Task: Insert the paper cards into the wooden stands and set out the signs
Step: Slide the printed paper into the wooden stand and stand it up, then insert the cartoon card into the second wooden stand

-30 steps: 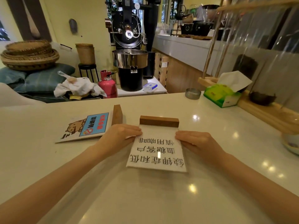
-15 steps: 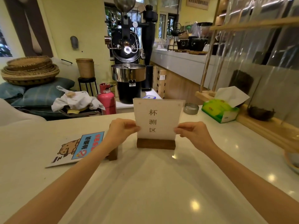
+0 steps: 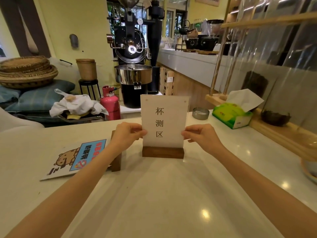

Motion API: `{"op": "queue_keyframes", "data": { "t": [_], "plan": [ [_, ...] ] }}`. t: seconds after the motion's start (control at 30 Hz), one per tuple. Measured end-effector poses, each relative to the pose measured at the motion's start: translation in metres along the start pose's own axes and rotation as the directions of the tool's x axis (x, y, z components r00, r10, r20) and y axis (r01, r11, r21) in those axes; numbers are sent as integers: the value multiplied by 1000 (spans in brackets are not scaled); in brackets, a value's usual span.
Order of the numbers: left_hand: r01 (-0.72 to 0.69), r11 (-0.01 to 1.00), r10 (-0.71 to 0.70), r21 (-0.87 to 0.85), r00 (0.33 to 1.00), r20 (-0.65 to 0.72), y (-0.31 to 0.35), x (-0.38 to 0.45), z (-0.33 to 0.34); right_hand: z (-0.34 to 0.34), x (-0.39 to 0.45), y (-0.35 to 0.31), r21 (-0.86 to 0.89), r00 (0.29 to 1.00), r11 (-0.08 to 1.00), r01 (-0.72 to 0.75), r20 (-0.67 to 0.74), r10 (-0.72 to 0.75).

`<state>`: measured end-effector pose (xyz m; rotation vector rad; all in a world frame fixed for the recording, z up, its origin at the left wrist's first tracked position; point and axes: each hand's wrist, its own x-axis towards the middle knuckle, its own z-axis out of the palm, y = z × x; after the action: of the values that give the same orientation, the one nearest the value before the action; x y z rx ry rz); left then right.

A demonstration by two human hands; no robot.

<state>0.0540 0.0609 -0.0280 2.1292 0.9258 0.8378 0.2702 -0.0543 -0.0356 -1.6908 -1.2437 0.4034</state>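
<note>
A white sign card (image 3: 163, 121) with three dark characters stands upright in a dark wooden stand (image 3: 163, 152) on the pale counter (image 3: 171, 194). My left hand (image 3: 127, 133) pinches the card's left edge and my right hand (image 3: 199, 135) pinches its right edge. To the left, a second sign with a cartoon animal and a blue panel (image 3: 75, 158) lies flat, its wooden stand (image 3: 116, 162) on its side, partly hidden behind my left forearm.
A green tissue box (image 3: 231, 115) and a small metal tin (image 3: 200, 113) sit at the counter's back right. A wooden rack with clear sheeting (image 3: 274, 131) runs along the right edge. A bowl rim (image 3: 308, 169) shows far right. A coffee roaster (image 3: 133, 66) stands beyond the counter.
The sign lay flat on the counter a second ago; both hands have tipped it upright onto its wooden stand, and it now shows its other face. Since half a second ago it has hardly moved.
</note>
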Motion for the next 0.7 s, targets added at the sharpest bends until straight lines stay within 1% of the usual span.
{"op": "queue_keyframes", "data": {
  "t": [0.07, 0.13, 0.2, 0.23, 0.27, 0.33, 0.4, 0.5, 0.57, 0.63, 0.7],
  "plan": [
    [12, 1000, -12, -11, 1000, 15, 1, -1, -1, -1, -1, -3, -61, 999, 998, -35, 30, 37],
    [26, 999, -25, -25, 999, 40, 0, -3, -5, -2, -3, -7, -179, 983, 973, -148, 83, 165],
    [48, 999, -47, -10, 997, 63, -3, -7, -13, 1, -9, -12, -308, 933, 914, -263, 159, 322],
    [61, 998, -61, 0, 996, 69, -5, -10, -18, 4, -13, -14, -334, 911, 900, -281, 202, 359],
    [72, 997, -73, 12, 995, 74, -7, -14, -23, 8, -18, -17, -331, 899, 902, -275, 244, 364],
    [82, 996, -85, 46, 994, 62, -12, -24, -38, 19, -27, -25, -267, 891, 935, -231, 328, 314],
    [82, 993, -84, 81, 996, 16, -18, -35, -55, 33, -36, -37, -171, 894, 969, -176, 385, 230],
    [97, 985, -92, 144, 995, -38, -26, -54, -81, 57, -45, -60, -37, 902, 997, -68, 425, 78],
    [141, 971, -130, 191, 989, -64, -34, -68, -95, 74, -48, -74, 29, 900, 999, 30, 434, -40],
    [194, 958, -182, 209, 980, -77, -45, -83, -107, 90, -49, -85, 45, 898, 992, 121, 421, -128],
    [233, 944, -216, 233, 971, -99, -55, -98, -116, 106, -46, -93, -4, 895, 977, 213, 401, -194]
  ]
}}
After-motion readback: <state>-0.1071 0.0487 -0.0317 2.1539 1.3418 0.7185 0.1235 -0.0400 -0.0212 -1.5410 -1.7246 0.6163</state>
